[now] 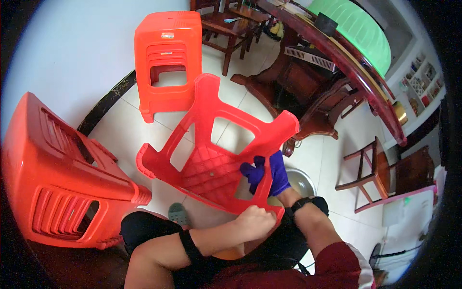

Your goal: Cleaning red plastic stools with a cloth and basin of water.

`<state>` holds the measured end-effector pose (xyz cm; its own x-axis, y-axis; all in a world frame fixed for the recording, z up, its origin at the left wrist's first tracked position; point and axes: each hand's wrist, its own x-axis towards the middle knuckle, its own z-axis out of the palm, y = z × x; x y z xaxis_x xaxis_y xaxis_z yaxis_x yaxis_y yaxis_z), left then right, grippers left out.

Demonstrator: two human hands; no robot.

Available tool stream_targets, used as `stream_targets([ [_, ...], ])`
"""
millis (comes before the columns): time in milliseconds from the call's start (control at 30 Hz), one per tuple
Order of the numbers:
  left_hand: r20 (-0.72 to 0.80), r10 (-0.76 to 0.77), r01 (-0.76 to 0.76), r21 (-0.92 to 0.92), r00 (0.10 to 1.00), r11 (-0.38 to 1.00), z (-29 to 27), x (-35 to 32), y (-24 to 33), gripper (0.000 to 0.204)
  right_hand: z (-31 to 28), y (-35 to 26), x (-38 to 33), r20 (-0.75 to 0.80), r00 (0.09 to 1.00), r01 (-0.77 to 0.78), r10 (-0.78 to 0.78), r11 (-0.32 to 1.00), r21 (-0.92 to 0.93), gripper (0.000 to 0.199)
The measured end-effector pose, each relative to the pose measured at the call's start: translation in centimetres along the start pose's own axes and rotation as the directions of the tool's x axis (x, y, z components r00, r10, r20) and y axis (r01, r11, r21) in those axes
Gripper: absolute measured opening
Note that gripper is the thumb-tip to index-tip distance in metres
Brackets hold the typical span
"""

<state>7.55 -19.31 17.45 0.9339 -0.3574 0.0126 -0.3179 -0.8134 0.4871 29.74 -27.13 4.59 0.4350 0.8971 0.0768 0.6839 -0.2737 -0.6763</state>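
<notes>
An upturned red plastic stool (211, 179) tilts in front of me, legs spread upward and the underside of its seat showing. The end of its nearest leg is in my left hand (257, 222), a bare closed fist. My right hand (278, 179) wraps the same leg farther along, with purple fabric on both sides of the leg. Whether this fabric is a glove or a bunched cloth I cannot tell. A dark watch is on the right wrist. Behind that wrist a round metal basin (303, 184) is partly hidden.
Red stools stand at my left (82, 178), and a red stool stack (168, 48) is by the wall. A dark wooden table (356, 72) carries a green mesh cover (358, 29). Wooden chairs stand behind (226, 26) and at right (373, 171). My grey-green clog (178, 214) shows below.
</notes>
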Motion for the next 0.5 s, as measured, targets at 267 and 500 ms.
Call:
stream_targets([
  [267, 0.057, -0.072, 0.071, 0.014, 0.996, 0.997, -0.6, -0.3, 0.7, 0.020, 1.5, -5.5, -6.5, 0.159, 0.975, 0.161, -0.154, 0.987, -0.030, 0.018],
  [500, 0.035, -0.091, 0.090, 0.030, 0.995, 0.996, -0.3, -1.2, 1.0, 0.019, -0.3, -7.9, -6.9, 0.166, 0.949, 0.202, -0.269, 0.920, 0.336, 0.016],
])
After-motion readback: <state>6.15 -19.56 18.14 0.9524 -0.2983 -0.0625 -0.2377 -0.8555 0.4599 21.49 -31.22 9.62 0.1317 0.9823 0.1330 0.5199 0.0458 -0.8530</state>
